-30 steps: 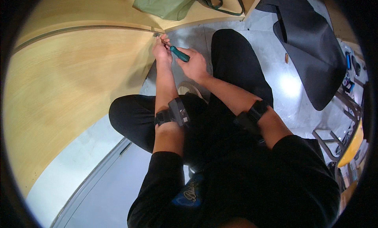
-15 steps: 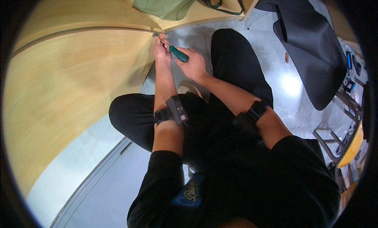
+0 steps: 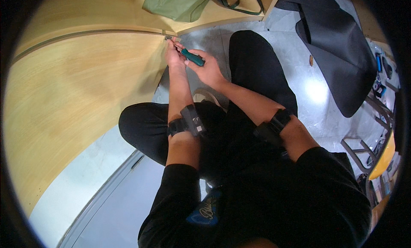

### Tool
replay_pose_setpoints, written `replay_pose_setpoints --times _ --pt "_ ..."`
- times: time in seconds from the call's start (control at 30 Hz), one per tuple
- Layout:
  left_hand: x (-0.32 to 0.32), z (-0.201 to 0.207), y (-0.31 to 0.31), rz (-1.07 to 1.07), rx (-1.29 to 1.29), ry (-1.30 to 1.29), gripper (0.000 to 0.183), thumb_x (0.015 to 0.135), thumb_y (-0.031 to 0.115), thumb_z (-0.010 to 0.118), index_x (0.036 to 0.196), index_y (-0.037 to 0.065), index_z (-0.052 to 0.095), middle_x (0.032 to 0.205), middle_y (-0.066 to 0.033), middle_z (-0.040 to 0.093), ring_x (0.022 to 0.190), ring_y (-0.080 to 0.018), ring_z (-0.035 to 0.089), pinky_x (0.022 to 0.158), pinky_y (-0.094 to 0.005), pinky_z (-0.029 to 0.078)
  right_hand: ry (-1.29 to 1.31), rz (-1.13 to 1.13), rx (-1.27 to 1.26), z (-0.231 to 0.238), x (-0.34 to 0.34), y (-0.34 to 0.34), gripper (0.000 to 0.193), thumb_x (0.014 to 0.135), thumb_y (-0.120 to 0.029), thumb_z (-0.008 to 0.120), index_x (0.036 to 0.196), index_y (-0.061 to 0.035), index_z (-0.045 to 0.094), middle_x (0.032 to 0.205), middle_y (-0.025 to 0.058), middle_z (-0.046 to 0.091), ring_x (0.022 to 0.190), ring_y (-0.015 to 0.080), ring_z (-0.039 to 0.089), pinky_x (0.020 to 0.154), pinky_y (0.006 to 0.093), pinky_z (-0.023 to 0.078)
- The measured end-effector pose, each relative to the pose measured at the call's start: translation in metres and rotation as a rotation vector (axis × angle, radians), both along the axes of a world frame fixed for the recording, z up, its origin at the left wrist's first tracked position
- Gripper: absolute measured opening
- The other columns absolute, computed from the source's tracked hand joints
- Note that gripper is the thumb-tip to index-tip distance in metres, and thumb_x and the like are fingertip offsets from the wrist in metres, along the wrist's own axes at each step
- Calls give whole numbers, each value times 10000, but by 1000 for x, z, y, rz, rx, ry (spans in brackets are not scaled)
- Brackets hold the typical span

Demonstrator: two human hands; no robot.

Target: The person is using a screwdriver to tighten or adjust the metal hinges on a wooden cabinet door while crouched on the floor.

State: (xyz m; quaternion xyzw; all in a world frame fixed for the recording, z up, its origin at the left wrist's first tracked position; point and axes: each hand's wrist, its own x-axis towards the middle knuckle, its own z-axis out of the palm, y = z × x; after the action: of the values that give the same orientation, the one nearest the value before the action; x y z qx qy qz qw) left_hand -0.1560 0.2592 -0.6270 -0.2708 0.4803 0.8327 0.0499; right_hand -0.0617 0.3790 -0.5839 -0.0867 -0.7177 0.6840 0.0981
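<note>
A screwdriver with a green handle (image 3: 193, 58) is gripped in my right hand (image 3: 209, 70), its shaft slanting up and left. Its tip end reaches the fingers of my left hand (image 3: 173, 55), which are closed together at the top corner of a light wooden door panel (image 3: 94, 76). Beside those fingertips, a small dark metal fitting (image 3: 168, 37) sits at the panel's edge, looking like a hinge. Exactly what the left fingers pinch, and where the screwdriver tip rests, is hidden by the hand.
A green bag (image 3: 175, 6) with dark straps lies on the wooden shelf (image 3: 205, 25) ahead. My bent knees frame the work, over grey floor tiles (image 3: 317, 89). Black sheet material (image 3: 338, 51) lies on the right, with a yellow-topped stool (image 3: 383, 158) farther back.
My right hand and the screwdriver have shifted very slightly up and left. The left hand stays at the panel corner.
</note>
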Motion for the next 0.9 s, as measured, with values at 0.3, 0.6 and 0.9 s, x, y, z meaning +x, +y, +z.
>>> replay_pose_setpoints --times 0.3,0.6,0.9 --pt "4 3 -2 11 178 20 331 916 343 414 1022 59 546 708 17 466 617 -119 420 607 -268 411 -661 311 -818 14 0 12 214 831 -189 535 1018 -119 613 777 80 576 555 181 487 461 279 367" --pt "3 -2 -1 51 230 30 344 944 306 350 1024 31 540 735 -19 478 589 -137 419 544 -277 381 -792 234 -962 28 2 13 189 833 -227 518 936 -72 552 749 130 552 493 179 475 414 289 349" --pt "1 8 1 48 -33 -19 342 941 292 367 991 9 553 660 -25 510 568 -107 433 534 -219 385 -146 81 199 28 4 11 264 754 -135 615 983 -8 586 856 122 589 803 217 529 731 334 437"
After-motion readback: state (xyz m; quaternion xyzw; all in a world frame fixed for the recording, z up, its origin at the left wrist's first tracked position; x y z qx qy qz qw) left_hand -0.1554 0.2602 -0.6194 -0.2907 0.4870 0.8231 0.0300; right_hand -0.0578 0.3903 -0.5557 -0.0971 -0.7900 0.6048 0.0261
